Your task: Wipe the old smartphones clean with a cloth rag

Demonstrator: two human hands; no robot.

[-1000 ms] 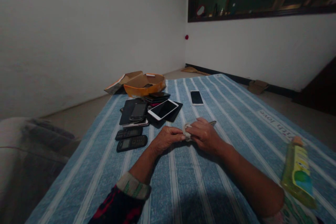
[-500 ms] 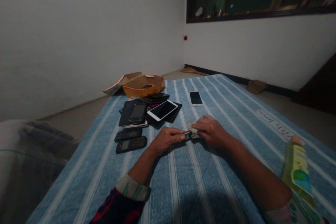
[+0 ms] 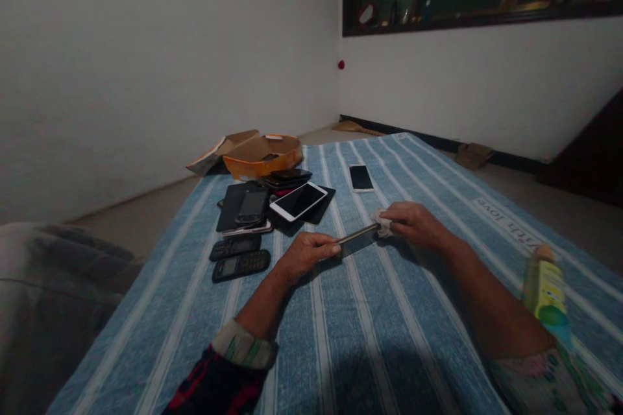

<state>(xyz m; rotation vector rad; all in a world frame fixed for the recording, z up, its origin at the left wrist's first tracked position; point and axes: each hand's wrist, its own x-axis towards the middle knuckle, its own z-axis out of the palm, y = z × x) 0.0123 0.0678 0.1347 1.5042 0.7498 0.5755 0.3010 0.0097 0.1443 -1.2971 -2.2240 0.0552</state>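
Observation:
My left hand (image 3: 306, 254) is closed in a pinch on the near end of a thin, flat, metallic object (image 3: 357, 233), seen edge-on like a slim phone. My right hand (image 3: 411, 222) grips a small crumpled white cloth (image 3: 381, 223) pressed around the far end of that object. Both hands hover just above a blue striped cloth (image 3: 360, 337) spread on the floor. A heap of phones (image 3: 272, 202) lies left of my hands, with two small black keypad phones (image 3: 237, 256) nearest my left hand.
One phone (image 3: 361, 177) lies alone beyond my hands. An orange cardboard box (image 3: 260, 154) sits at the cloth's far left corner. A green bottle (image 3: 548, 288) lies by my right forearm. White walls close the corner, with a dark window above.
My right hand slid the white cloth to the right along the thin object, away from my left hand, baring most of its length. The view drifted slightly.

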